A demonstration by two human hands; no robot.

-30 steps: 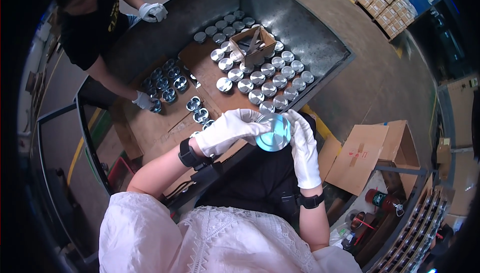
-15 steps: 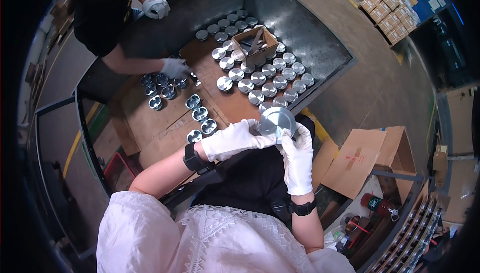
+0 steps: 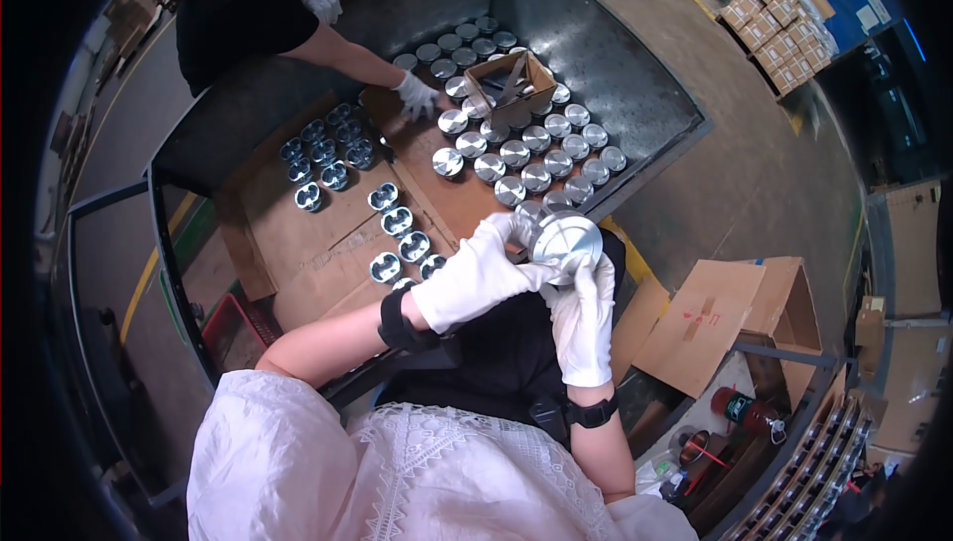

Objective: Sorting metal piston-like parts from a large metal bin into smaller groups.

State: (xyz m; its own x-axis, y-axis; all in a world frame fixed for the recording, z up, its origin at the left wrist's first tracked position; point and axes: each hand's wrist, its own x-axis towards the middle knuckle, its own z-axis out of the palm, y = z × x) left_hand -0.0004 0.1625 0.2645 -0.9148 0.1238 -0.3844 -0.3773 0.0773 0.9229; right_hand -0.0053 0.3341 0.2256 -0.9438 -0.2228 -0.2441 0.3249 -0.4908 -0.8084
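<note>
Both my hands wear white gloves and hold one shiny round metal piston point(image 3: 566, 240) close to my chest. My left hand point(image 3: 478, 275) grips its left side. My right hand point(image 3: 584, 321) supports it from below, fingers up against its rim. Just beyond it, on brown cardboard sheets point(image 3: 298, 243) laid in a dark metal bin point(image 3: 635, 84), stand several more pistons in rows point(image 3: 536, 144). A short row of pistons point(image 3: 399, 239) lies near my left hand.
Across the bin a person in black with white gloves reaches a hand point(image 3: 415, 96) toward the pistons. A small open cardboard box point(image 3: 511, 79) sits among them. Another cluster of pistons point(image 3: 328, 149) lies at left. Flattened cartons point(image 3: 710, 318) lie on the floor at right.
The piston in my hands has turned so its bright flat crown faces up. The other person's hand moved from the left cluster across to the middle rows.
</note>
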